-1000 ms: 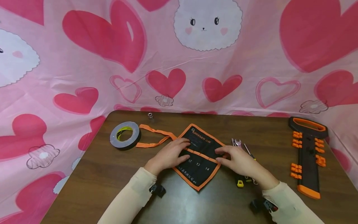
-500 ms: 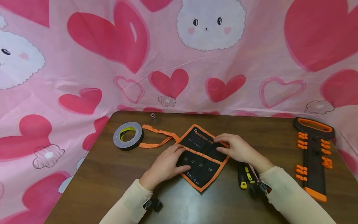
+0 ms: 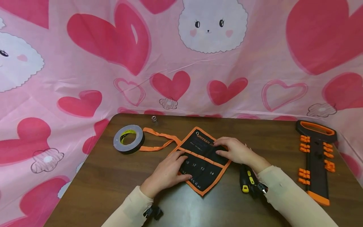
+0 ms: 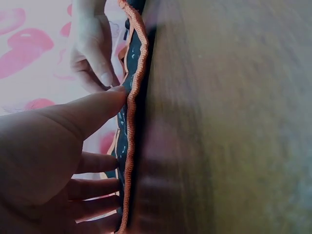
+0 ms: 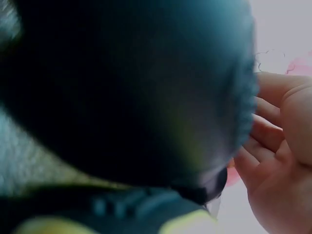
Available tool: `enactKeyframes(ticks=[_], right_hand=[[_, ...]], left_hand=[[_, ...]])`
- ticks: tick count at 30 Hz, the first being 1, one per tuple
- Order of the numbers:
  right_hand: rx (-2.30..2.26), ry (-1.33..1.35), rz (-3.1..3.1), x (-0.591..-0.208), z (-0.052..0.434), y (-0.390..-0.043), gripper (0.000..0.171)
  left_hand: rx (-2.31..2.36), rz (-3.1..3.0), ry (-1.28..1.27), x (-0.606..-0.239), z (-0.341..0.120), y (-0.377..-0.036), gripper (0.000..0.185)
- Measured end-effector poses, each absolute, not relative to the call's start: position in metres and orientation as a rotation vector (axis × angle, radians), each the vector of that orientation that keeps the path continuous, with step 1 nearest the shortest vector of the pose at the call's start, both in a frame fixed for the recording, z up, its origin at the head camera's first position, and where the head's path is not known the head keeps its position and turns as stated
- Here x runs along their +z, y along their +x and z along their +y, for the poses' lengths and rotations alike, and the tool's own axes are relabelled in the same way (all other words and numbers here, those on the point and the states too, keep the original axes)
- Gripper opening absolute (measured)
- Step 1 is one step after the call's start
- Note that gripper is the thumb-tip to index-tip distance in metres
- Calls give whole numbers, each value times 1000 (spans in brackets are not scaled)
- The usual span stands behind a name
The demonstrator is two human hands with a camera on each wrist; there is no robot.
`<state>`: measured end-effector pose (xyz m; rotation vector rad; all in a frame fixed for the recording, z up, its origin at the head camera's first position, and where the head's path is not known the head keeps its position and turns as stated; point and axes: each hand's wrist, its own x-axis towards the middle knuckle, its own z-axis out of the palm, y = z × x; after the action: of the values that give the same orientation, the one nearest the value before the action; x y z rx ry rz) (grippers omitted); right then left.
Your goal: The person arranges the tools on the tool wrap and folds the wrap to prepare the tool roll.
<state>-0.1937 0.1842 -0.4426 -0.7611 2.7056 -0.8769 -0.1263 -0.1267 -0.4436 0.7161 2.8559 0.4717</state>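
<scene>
A black fabric tool pouch [image 3: 204, 164] with orange edging lies on the dark wood-grain table [image 3: 96, 192], near the middle, turned so that one corner points toward the person. The upper panel bears the lettering "GREENER"; the lower panel has a row of pockets marked 10, 12, 13 and 14, with an orange band along the top.

The left hand [image 3: 165, 172] is released, its fingers extended and spread on the left part of the pouch. In the left wrist view the thumb touches the pouch near the orange edging. The right hand [image 3: 234, 151] is also released; its relaxed fingers rest at the upper right part of the pouch, with the thumb apart from the fingers. Neither hand grasps anything.

Two orange straps [image 3: 162, 134] extend from the left side of the pouch toward a roll of tape [image 3: 139, 138] with a yellow-lined core. A metal socket [image 3: 154, 119] stands behind the straps, near the far table edge.

Black-and-yellow tool handles [image 3: 246, 178] lie beside the pouch, partly hidden by the right forearm. In the right wrist view, a dark, blurred object [image 5: 146, 97] fills most of the frame and cannot be identified. A black rack [image 3: 317, 164] with orange clips and an orange-lined handle lies at the right side of the table. A pink heart-print backdrop [image 3: 161, 25] hangs behind.
</scene>
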Motion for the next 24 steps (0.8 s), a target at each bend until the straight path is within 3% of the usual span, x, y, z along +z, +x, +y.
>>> enactKeyframes(ticks=[24], right_hand=[[-818, -776, 2706, -437, 188, -182, 27]], left_hand=[[553, 2755, 702, -448, -137, -139, 77]])
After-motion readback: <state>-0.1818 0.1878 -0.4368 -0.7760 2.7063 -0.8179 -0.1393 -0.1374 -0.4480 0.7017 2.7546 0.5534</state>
